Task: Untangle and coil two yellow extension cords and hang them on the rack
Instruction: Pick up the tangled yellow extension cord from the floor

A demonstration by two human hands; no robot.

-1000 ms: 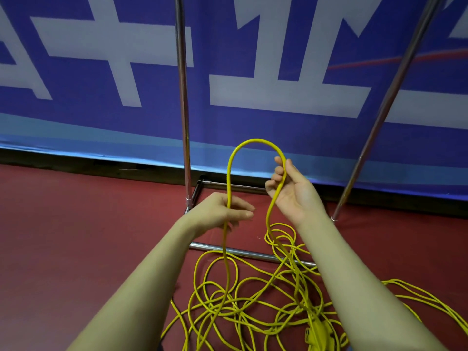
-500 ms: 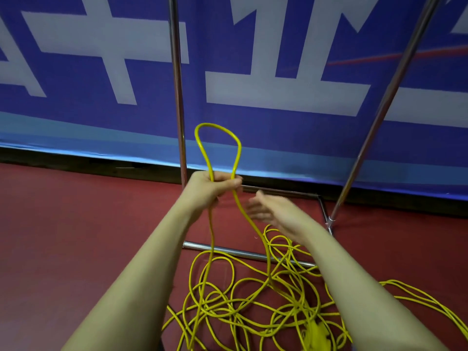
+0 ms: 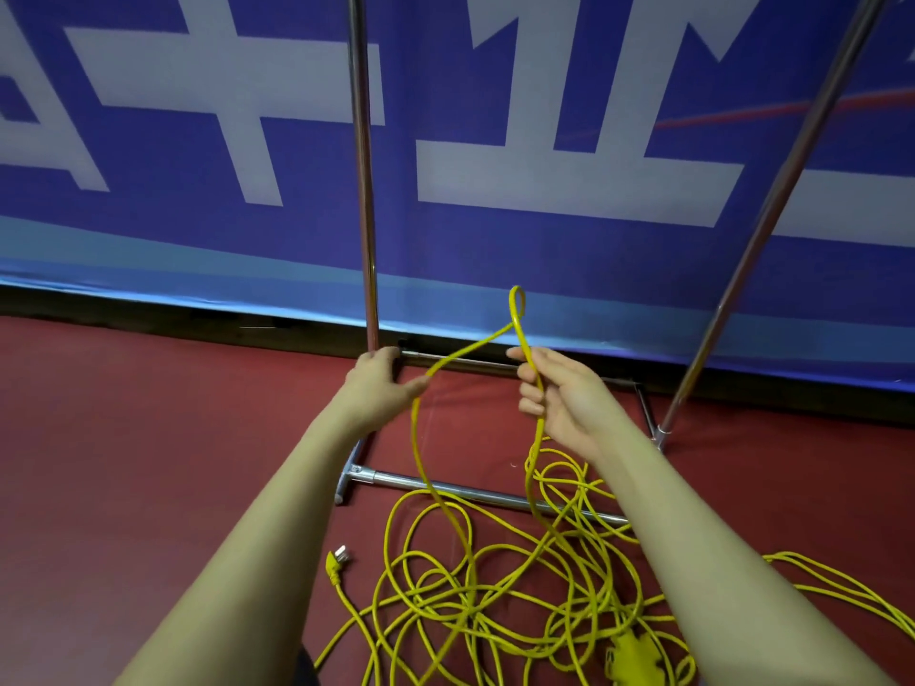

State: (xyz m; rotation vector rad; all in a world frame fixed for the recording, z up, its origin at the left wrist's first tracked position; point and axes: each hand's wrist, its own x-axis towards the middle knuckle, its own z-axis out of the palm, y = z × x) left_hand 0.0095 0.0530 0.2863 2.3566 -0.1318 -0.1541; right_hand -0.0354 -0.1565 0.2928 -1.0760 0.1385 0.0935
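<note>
A tangled heap of yellow extension cord (image 3: pixel 495 606) lies on the red floor in front of the metal rack (image 3: pixel 366 190). My left hand (image 3: pixel 381 383) pinches one strand at its fingertips. My right hand (image 3: pixel 559 393) grips another strand in curled fingers. Between the hands the cord rises into a small narrow loop (image 3: pixel 516 304) above my right hand. Both strands drop from the hands into the heap. A yellow plug (image 3: pixel 336 561) lies at the heap's left, and a yellow socket block (image 3: pixel 631 658) at its lower right.
The rack's base bar (image 3: pixel 475 492) crosses the floor under the cord, and its right upright (image 3: pixel 772 215) leans up to the top right. A blue and white banner (image 3: pixel 544 165) covers the wall behind. More cord trails off to the right (image 3: pixel 851 591).
The tall loop held in my left hand has shrunk to a small one. My right hand has closed on the cord, and both hands have spread apart.
</note>
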